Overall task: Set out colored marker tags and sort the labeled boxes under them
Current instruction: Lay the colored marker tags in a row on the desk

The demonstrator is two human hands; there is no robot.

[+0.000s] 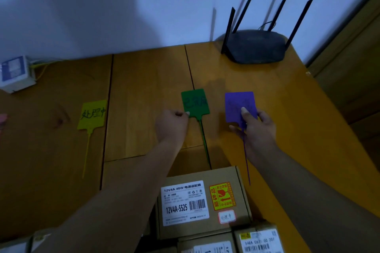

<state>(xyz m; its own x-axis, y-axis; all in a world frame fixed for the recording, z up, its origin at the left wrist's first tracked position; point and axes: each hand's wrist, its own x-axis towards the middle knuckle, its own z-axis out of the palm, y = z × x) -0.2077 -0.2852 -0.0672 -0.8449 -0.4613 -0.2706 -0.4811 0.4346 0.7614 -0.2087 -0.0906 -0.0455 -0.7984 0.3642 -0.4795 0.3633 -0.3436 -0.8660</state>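
Three marker tags lie in a row on the wooden table (144,92). A yellow tag (93,114) with black writing rests at the left, apart from both hands. At the middle, my left hand (172,124) pinches the lower left corner of a green tag (195,103). My right hand (258,127) grips a purple tag (239,106) at its lower edge, thumb on its face, strap trailing under the palm. A brown labeled box (203,201) sits near me between my forearms, with two more labeled boxes (260,240) at the bottom edge.
A black router (259,47) with several antennas stands at the back right by the wall. A white and blue device (15,74) with a yellow cable sits at the far left. The table's right edge (329,96) runs diagonally close to the purple tag.
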